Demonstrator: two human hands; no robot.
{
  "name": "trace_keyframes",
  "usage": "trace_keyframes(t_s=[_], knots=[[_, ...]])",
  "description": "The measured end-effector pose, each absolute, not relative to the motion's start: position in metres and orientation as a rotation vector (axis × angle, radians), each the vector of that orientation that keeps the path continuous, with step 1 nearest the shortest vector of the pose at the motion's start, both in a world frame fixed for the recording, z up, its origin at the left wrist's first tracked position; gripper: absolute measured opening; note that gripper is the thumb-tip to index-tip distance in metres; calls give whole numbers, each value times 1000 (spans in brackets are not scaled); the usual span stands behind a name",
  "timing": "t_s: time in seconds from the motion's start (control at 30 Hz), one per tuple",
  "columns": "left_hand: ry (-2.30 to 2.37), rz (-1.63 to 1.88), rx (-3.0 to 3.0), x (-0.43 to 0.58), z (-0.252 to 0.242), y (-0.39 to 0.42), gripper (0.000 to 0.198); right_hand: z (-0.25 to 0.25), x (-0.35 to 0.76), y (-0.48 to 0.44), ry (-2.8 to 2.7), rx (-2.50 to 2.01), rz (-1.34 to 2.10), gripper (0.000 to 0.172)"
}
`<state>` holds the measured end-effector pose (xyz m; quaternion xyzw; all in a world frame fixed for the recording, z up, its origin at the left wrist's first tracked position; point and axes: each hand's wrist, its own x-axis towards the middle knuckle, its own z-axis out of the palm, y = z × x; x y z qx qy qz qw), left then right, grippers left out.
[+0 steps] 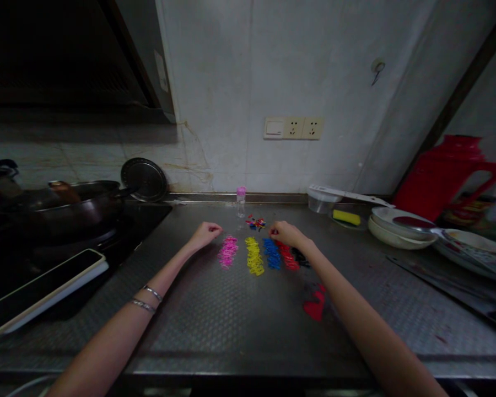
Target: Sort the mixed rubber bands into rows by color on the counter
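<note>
Rows of small thin coloured pieces lie on the metal counter: a pink row (228,252), a yellow row (254,256), a blue row (271,254), a red row (289,257) and a black row (301,258). Behind them is a loose mixed-colour pile (257,223). My left hand (206,234) is closed in a pinch just beyond the pink row's upper left. My right hand (288,233) is above the far ends of the blue and red rows, fingers curled together. What either pinch holds is too small to make out.
A clear pink-capped bottle (241,204) stands behind the pile. A red heart-shaped piece (314,305) lies near my right forearm. Rightward are a plastic tub (320,201), a yellow sponge (346,217), bowls (399,234) and a red flask (440,176). A pan (74,212) sits left.
</note>
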<state>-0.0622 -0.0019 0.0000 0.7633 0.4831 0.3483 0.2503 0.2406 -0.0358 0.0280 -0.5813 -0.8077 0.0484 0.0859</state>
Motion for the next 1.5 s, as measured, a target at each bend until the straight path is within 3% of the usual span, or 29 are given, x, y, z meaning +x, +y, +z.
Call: trace_keyframes(t_s=[0.37, 0.97, 1.5], knots=[[1287, 922, 2160, -38, 9, 4, 26, 29, 252, -45, -2297, -1720, 41, 24], [1465, 433, 2576, 50, 6, 41, 23, 27, 261, -53, -2228, -1724, -122, 25], [1322, 715, 2394, 61, 9, 49, 17, 33, 287, -51, -2035, -1883, -118, 25]])
